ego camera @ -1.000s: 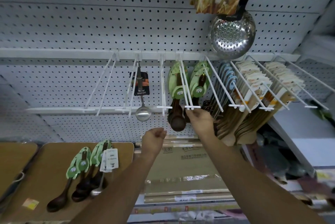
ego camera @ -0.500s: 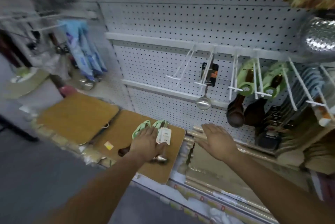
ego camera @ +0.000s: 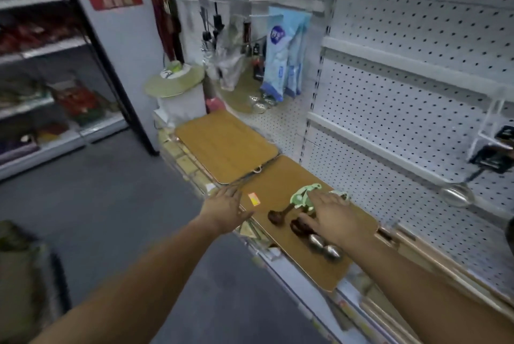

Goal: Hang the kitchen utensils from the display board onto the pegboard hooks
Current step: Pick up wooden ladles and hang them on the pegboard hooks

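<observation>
Left hand [ego camera: 224,208] first: flat and spread, holding nothing, sitting at the near-left edge of the display board [ego camera: 314,271], just beside the orange sticker [ego camera: 253,199]. Your right hand [ego camera: 332,217] is stretched out too, fingers straight over the heap of utensils, nothing gripped yet. Whether the palm actually touches them I can't tell.

Now the pick, and here's how I'd play it. Go for one utensil, not the whole heap. Curl your fingers round a handle just below the green header cards [ego camera: 301,196], so the top of the card stays free for hanging. Let your left hand press the board's edge so it doesn't slide as you lift.

Where's the stock? One dark wooden spoon [ego camera: 276,217] lies between your hands, nearer the right one. A second dark bowl sits under your right thumb. Two steel ladle bowls [ego camera: 325,246] lie just beside your right wrist. The green cards poke out beyond your fingertips.

The wire hooks [ego camera: 489,123] on the pegboard [ego camera: 403,87] are up to your right, well apart from both hands.
</observation>
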`<control>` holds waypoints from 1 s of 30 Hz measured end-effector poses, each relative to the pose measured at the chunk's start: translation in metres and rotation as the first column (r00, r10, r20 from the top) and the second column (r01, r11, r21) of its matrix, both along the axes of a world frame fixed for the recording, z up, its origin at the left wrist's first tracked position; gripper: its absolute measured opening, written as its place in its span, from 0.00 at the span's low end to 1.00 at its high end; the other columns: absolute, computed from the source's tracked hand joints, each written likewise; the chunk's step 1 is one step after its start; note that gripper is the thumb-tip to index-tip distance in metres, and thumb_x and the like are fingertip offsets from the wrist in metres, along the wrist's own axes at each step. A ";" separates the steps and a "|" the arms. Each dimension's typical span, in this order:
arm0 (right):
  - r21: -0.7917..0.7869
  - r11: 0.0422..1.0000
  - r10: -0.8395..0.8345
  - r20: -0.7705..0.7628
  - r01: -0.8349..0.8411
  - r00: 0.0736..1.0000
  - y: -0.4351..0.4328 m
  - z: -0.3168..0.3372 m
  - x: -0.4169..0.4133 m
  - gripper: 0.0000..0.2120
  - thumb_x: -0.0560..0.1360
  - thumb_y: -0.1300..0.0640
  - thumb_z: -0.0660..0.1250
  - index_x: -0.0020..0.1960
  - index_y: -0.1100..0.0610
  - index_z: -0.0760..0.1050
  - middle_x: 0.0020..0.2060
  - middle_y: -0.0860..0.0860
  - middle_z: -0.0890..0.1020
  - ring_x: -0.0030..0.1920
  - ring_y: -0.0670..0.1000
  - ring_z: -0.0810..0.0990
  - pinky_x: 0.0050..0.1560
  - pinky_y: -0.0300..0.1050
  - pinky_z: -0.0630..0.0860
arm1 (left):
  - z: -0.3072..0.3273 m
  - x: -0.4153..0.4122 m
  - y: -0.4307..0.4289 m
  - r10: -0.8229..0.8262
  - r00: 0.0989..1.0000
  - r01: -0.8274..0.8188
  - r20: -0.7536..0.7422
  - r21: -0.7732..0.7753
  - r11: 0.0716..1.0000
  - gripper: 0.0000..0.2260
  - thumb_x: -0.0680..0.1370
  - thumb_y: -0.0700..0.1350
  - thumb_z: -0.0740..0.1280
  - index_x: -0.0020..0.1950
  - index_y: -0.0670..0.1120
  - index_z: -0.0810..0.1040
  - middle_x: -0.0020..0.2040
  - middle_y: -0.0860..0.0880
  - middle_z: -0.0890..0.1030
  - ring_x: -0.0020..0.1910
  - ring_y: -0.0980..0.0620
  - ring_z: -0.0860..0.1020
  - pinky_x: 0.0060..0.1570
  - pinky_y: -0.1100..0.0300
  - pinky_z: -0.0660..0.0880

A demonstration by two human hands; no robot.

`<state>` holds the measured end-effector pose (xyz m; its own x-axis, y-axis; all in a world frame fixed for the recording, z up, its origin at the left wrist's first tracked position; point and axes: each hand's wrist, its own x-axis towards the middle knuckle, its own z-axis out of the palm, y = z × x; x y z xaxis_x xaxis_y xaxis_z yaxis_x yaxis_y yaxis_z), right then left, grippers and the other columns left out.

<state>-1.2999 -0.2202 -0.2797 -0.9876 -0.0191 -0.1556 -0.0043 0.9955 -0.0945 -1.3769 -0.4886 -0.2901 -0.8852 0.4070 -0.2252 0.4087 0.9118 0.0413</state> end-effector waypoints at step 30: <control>-0.293 0.570 -0.651 0.409 0.768 0.639 0.031 -0.259 -0.136 0.25 0.78 0.45 0.64 0.71 0.55 0.68 0.59 0.57 0.79 0.58 0.59 0.79 0.52 0.52 0.78 | -0.261 -0.225 0.145 -0.366 0.852 0.376 0.373 0.049 0.925 0.23 0.79 0.58 0.61 0.66 0.44 0.73 0.63 0.41 0.77 0.62 0.40 0.74 0.60 0.51 0.73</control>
<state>-1.4356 -0.1896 -0.5389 -0.6396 0.5545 -0.5324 0.7654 0.5231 -0.3749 -1.6021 -0.3439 -0.5513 -0.5198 0.6785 -0.5190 0.6762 0.6981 0.2354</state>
